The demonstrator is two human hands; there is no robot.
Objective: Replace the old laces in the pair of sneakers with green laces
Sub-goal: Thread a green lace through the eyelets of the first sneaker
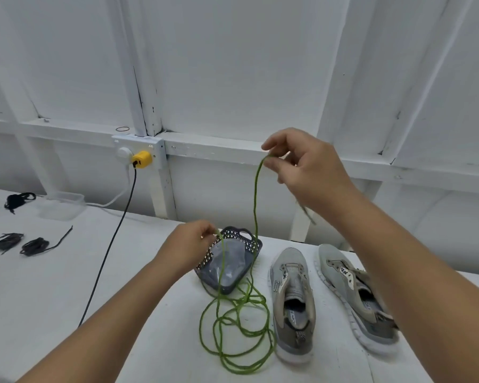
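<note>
Now: green lace (256,205) strung up between both hands. Right hand (304,167) raised high, thumb and forefinger pinching the lace near one end; a short tail hangs out below the palm. Left hand (191,247) lower, just over the basket, fingertips pinching a second strand. Both strands drop to a loose tangle of green loops on the white tabletop (67,299), lying between the basket and the near sneaker, some loops touching the basket's front edge.

Grey sneakers, two, side by side to the right of the loops, toes pointing away, eyelets bare, no laces in them. Left sneaker (292,302) just beside the green loops; right sneaker (354,294) partly hidden behind the right forearm.

Small dark basket (249,241) with lattice walls stands behind the loops, a clear plastic bag inside it.

Far left of the tabletop: two bundles of dark laces (22,243), well apart from the sneakers; another dark bundle (18,200) further back, beside a clear plastic tub (61,205).

Wall behind: white boards, a socket with a yellow plug (141,159); black cable (108,250) runs down across the tabletop.
</note>
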